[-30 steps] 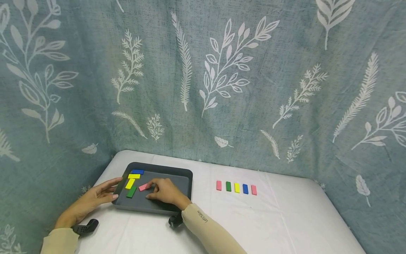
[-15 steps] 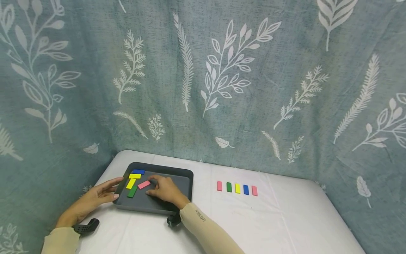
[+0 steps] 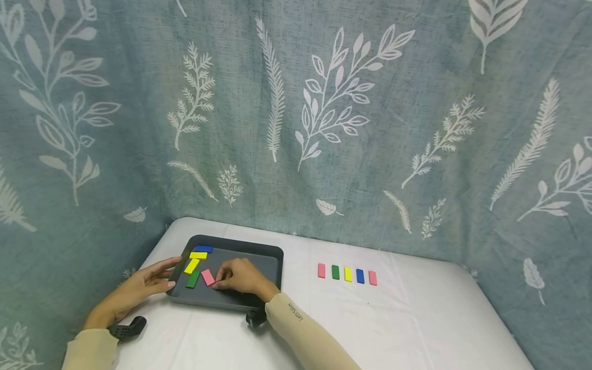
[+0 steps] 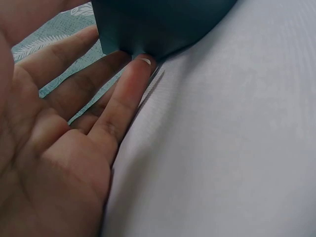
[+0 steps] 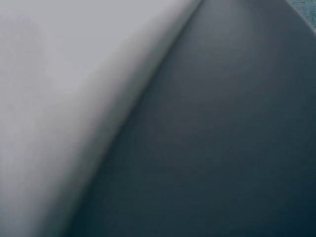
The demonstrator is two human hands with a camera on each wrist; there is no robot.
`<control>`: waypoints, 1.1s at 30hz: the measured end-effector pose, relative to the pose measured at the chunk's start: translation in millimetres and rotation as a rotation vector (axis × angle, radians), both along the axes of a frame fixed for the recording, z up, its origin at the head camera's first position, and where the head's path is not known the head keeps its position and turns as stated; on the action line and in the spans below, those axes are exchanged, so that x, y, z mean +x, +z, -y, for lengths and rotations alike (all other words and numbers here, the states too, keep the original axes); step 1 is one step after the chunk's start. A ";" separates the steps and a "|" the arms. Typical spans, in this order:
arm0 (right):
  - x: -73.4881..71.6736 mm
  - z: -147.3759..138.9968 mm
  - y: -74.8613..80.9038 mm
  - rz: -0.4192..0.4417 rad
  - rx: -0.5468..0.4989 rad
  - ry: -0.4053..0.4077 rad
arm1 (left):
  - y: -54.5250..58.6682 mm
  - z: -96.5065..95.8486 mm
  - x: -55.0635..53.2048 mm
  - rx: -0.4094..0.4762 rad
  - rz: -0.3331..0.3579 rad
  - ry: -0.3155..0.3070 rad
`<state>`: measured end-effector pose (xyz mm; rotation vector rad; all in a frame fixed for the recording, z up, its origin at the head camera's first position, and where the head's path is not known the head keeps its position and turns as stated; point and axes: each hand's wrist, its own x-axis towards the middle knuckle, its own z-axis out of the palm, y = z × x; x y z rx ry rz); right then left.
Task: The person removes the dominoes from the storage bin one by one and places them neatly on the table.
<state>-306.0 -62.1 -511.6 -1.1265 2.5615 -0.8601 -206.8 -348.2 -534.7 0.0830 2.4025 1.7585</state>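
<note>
A dark grey tray (image 3: 250, 251) holds several flat rectangular blocks on its left side. Inside it, my right hand (image 3: 242, 277) pinches the lower right end of a pink block (image 3: 207, 277) between thumb and curled index finger. Left of that block lies a green block (image 3: 192, 279). Beyond the green one are two yellow blocks (image 3: 191, 266) and a blue block (image 3: 204, 249). My left hand (image 3: 139, 288) rests against the tray's left side. In the left wrist view its fingers (image 4: 121, 103) reach fairly straight to the tray's outer wall (image 4: 158, 27).
Right of the tray, a row of upright-set blocks lies on the white cloth (image 3: 416, 308): pink (image 3: 321, 271), green (image 3: 335, 272), yellow (image 3: 348, 274), blue (image 3: 360, 276) and pink (image 3: 372, 278). A patterned curtain (image 3: 277, 128) encloses the back and sides. The tray wall (image 5: 212, 133) fills much of the right wrist view.
The pink block in the tray has turned, its right end swinging toward the near side, and my right hand's fingertips have followed it down. My left hand stays at the tray's side.
</note>
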 end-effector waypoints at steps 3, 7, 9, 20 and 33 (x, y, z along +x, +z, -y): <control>-0.5 0.9 1.5 0.008 0.004 0.019 | 0.5 0.2 0.2 0.001 -0.003 0.000; -2.5 3.9 2.5 -0.006 0.029 0.023 | 1.4 -0.6 0.0 0.000 0.004 0.001; -3.7 5.2 3.4 -0.008 0.048 0.028 | 1.7 -1.2 -0.4 -0.002 0.009 0.002; -4.6 7.9 7.5 0.012 0.091 0.043 | 1.4 -2.2 -1.4 -0.001 0.013 -0.005; -1.8 4.0 4.4 0.009 0.052 0.041 | 0.9 -0.7 -1.0 0.007 0.012 -0.012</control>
